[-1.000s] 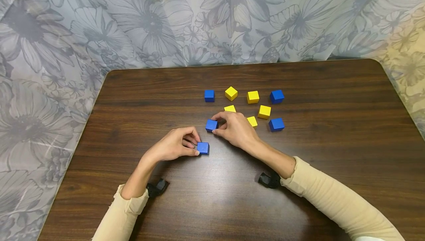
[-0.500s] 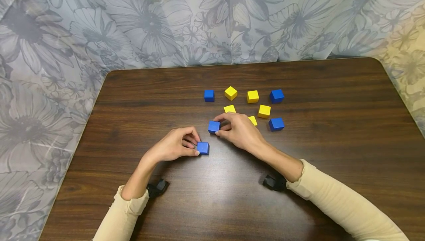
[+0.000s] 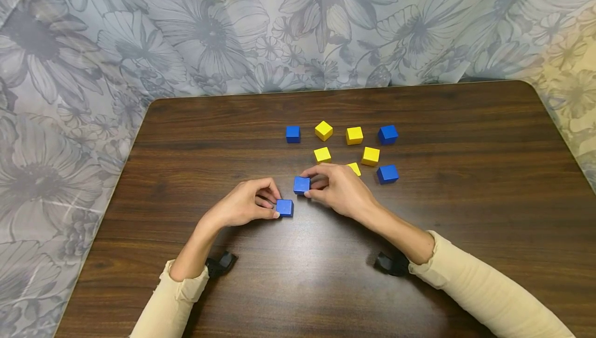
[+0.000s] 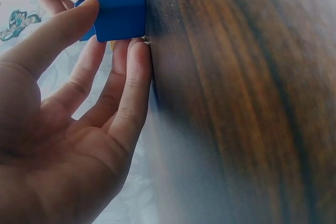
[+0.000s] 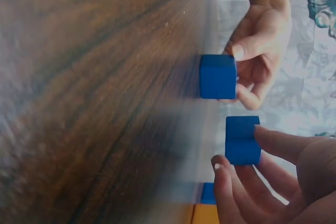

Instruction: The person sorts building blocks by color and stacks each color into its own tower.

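On the table, my left hand (image 3: 244, 204) pinches a blue cube (image 3: 285, 208) between thumb and fingers. My right hand (image 3: 343, 189) grips a second blue cube (image 3: 301, 186), just beyond and slightly right of the first. In the right wrist view this second cube (image 5: 242, 140) hangs a little off the tabletop, while the left hand's cube (image 5: 218, 77) sits at the surface. The left wrist view shows the left hand's cube (image 4: 119, 9) close up, partly covering the other one behind it. Behind the right hand, a yellow cube (image 3: 355, 169) is partly hidden.
Farther back on the brown wooden table (image 3: 223, 141) stand more yellow cubes, such as the yellow cube (image 3: 322, 155), and blue cubes, among them a blue cube (image 3: 293, 134) at the left and a blue cube (image 3: 388, 174) at the right. A flowered cloth (image 3: 214, 32) hangs behind.
My right hand has drawn its blue cube toward the person and slightly right, away from the yellow cubes, uncovering one of them. The left hand and its cube have stayed still.
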`<state>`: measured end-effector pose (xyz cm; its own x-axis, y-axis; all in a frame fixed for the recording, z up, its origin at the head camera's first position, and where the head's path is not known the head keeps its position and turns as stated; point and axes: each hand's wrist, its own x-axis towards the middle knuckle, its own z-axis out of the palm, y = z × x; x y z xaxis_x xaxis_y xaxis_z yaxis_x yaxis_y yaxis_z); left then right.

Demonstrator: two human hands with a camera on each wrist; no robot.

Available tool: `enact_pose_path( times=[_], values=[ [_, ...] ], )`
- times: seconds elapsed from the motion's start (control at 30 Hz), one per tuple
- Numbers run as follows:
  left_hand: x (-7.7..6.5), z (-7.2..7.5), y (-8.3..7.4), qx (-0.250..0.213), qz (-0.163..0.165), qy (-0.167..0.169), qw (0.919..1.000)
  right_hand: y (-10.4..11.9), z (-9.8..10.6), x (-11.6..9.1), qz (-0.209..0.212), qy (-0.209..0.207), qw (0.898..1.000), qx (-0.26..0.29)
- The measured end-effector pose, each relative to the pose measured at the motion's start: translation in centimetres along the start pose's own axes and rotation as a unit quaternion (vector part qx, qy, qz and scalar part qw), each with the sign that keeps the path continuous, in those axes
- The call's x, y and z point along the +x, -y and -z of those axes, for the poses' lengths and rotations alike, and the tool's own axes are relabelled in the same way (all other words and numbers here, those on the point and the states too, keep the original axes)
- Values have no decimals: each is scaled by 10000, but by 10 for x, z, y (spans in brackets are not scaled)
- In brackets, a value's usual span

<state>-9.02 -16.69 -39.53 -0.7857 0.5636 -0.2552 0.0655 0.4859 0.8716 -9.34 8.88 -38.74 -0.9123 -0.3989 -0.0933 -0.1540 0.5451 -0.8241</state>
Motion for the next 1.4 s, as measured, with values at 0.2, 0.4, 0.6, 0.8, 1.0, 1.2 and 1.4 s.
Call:
enact_pose_path(
  times=[0.2,0.4,0.6,0.8,1.0,1.2,1.4],
  values=[
    [0,0,-1,1,47,10,10000,1,0,-6,212,-53,9996,-193],
    [0,0,-1,-4,37,18,10000,1,-2,-10,177,17,9996,-218],
    [-1,0,-1,-24,12,9,10000,1,-4,-13,187,79,9996,-210],
    [0,0,0,-31,1,42,10000,0,-9,-17,253,71,9992,-296],
    [-2,0,1,-28,74,30,10000,-1,-12,-18,303,109,9987,-402],
    [-2,0,1,-40,14,50,10000,-1,-15,-19,319,125,9981,-503],
    [-1,0,1,-48,24,76,10000,1,-16,-18,327,181,9975,-598]
  ],
)
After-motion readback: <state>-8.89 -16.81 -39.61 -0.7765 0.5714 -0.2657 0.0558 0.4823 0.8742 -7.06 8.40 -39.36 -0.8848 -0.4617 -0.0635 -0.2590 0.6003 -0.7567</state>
